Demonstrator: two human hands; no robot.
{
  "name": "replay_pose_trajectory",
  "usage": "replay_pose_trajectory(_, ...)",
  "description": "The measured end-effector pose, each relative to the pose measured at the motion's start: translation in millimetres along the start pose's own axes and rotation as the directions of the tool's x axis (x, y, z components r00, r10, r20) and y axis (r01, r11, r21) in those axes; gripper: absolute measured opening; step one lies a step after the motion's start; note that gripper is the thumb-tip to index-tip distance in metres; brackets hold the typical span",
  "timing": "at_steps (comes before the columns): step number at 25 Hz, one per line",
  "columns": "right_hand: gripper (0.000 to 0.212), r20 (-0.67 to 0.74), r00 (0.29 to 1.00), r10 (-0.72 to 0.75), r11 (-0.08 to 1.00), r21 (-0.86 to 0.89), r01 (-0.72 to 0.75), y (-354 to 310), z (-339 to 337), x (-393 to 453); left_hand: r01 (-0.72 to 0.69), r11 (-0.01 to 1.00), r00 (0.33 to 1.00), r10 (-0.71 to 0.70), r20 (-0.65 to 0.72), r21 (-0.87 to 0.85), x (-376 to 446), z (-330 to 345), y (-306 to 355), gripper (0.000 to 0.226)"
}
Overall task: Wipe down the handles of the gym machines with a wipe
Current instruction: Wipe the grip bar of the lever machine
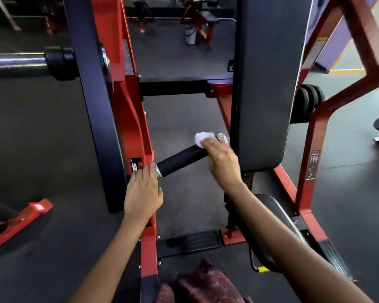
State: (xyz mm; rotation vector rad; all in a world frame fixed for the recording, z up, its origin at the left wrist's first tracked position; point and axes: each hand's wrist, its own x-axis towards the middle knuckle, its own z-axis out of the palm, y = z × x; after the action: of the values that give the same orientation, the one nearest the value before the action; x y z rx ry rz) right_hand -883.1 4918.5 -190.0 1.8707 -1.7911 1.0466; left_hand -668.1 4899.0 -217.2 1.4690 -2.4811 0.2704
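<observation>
Wipe (pixel 202 138) in white, crumpled into a small wad, sits on the far end of the handle (pixel 181 162), pressed there under the right hand (pixel 222 161), just short of the chrome end cap (pixel 221 136). The right hand's fingers curl down over the wad and the grip, holding the wipe against it; the fingertips themselves are hidden on the far side. The handle is a black, matte cylinder that slants up from lower left to upper right, with a chrome collar (pixel 159 172) at its near end where it joins the red frame (pixel 136 119) of the machine. Its surface looks smooth and even, with no marks that can be made out. The left hand (pixel 143 194) rests flat against the red frame beside the collar, its fingers straight and close together, gripping nothing. To the right of the handle stands a tall black back pad (pixel 265 88), upright and close to the chrome cap. A white bottle (pixel 190 36) stands on the dark floor (pixel 42 138) far behind; what it holds cannot be told.
</observation>
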Motion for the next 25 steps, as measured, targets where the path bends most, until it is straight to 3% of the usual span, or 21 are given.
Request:
replay_pose_trajectory(2,0.035,-0.012,0.995,0.103,0.993,-0.049,-0.103,10.9,0.7,-3.4,0.007,1.0,1.0,-0.007,-0.01,-0.014,-0.2,-0.2,0.0,0.08)
replay_pose_trajectory(5,0.032,0.072,0.983,0.169,0.984,0.043,-0.172,-26.1,16.3,-7.3,0.016,0.999,1.0,-0.015,0.014,-0.051,-0.7,-2.1,1.3,0.079)
replay_pose_trajectory(9,0.029,0.177,0.983,0.04,0.988,0.141,-0.065,-78.7,34.9,-5.5,0.007,0.997,0.999,-0.005,0.039,-0.072,9.5,-7.2,-6.1,0.056)
replay_pose_trajectory(12,0.033,0.249,0.968,-0.043,0.977,0.213,-0.011,-79.0,22.5,-8.8,-0.115,0.982,0.991,0.102,0.092,0.147,13.6,-13.2,-16.6,0.053)
replay_pose_trajectory(14,0.029,0.231,0.971,0.069,0.927,0.346,-0.148,-70.1,5.4,-6.3,-0.145,0.962,0.985,0.117,0.129,0.231,10.3,-12.3,-22.3,0.053)
replay_pose_trajectory(18,0.024,0.201,0.904,0.378,0.755,0.497,-0.427,-72.3,-5.6,10.9,-0.15,0.981,0.987,0.142,0.07,0.12,4.8,-12.8,-23.2,0.044)
replay_pose_trajectory(19,0.02,0.22,0.888,0.404,0.739,0.493,-0.459,-78.9,-1.9,13.6,-0.149,0.984,0.988,0.144,0.054,0.096,3.9,-12.8,-23.6,0.042)
replay_pose_trajectory(21,0.01,0.179,0.911,0.371,0.822,0.393,-0.412,-89.6,9.0,15.0,-0.152,0.985,0.988,0.15,0.025,0.086,3.7,-11.1,-24.7,0.041)
replay_pose_trajectory(23,0.005,0.115,0.96,0.256,0.958,0.104,-0.267,-89.3,20.9,13.9,-0.162,0.982,0.987,0.163,0.003,0.096,3.2,-8.6,-26.1,0.041)
replay_pose_trajectory(25,0.017,0.1,0.981,0.166,0.984,-0.079,-0.158,-86.1,25.0,12.4,-0.169,0.98,0.985,0.172,-0.023,0.106,4.6,-6.9,-27.1,0.041)
